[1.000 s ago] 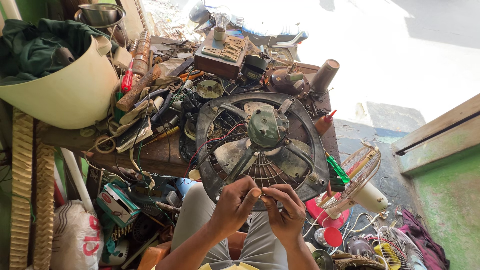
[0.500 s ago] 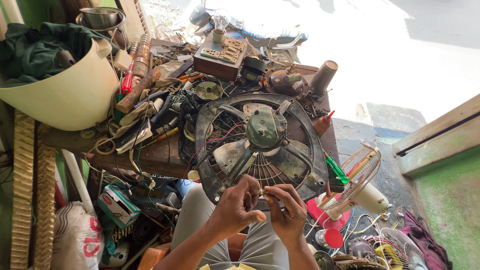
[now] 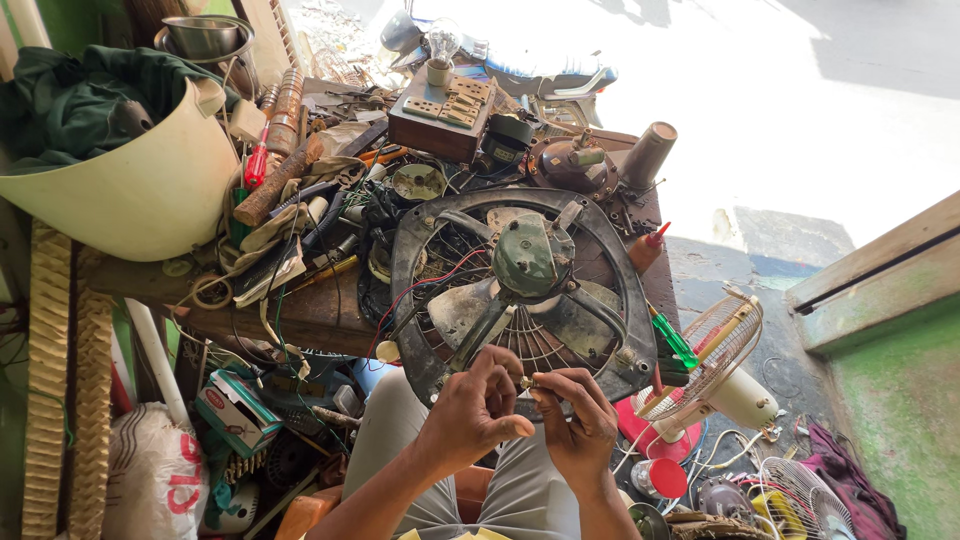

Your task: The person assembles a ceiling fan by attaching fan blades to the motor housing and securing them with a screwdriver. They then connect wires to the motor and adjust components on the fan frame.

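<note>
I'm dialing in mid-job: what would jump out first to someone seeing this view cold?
The big round exhaust fan with its green motor hub lies flat at the centre of the cluttered wooden workbench. Just below it, the left hand and right hand meet, pinching a small metal part between the fingertips. At upper left a large cream bucket leans over, stuffed with dark green cloth.

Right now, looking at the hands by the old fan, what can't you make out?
Head view only:
- The small part pinched between the left hand and right hand: too small, fingers cover it.
- The exhaust fan lower rim: hidden behind both hands.
- The cream tub contents: covered by green cloth.
</note>
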